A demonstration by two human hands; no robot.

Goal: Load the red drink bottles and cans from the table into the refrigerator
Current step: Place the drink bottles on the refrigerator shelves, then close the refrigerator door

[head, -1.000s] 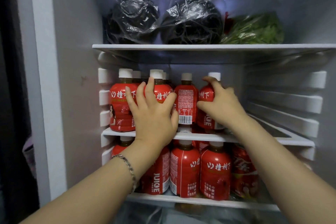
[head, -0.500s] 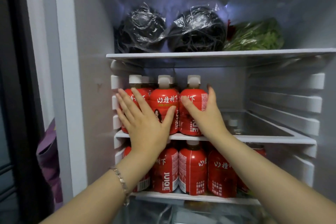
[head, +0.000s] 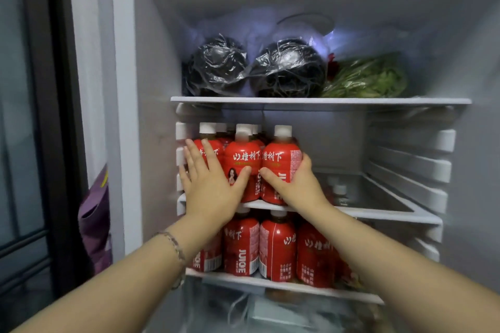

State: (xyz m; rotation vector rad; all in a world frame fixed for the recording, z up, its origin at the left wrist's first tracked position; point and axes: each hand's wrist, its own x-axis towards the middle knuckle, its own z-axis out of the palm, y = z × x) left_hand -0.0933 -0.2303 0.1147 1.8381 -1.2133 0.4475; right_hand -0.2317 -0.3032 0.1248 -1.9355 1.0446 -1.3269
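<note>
Two grips meet shelved red juice bottles (head: 242, 159): left grip (head: 213, 184) flat, fingers apart; right grip (head: 300, 186) clamped round rightmost bottle (head: 281, 157).

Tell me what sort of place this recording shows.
Most likely a home kitchen, seen at an open refrigerator: white shelves on side rails, rows of red drink bottles on two of them, and bagged leafy greens beside two dark wrapped bundles on the top one.

Two black bags (head: 216, 66) lie side by side, greens (head: 370, 78) just right of them, a purple bag (head: 94, 213) far left.
</note>
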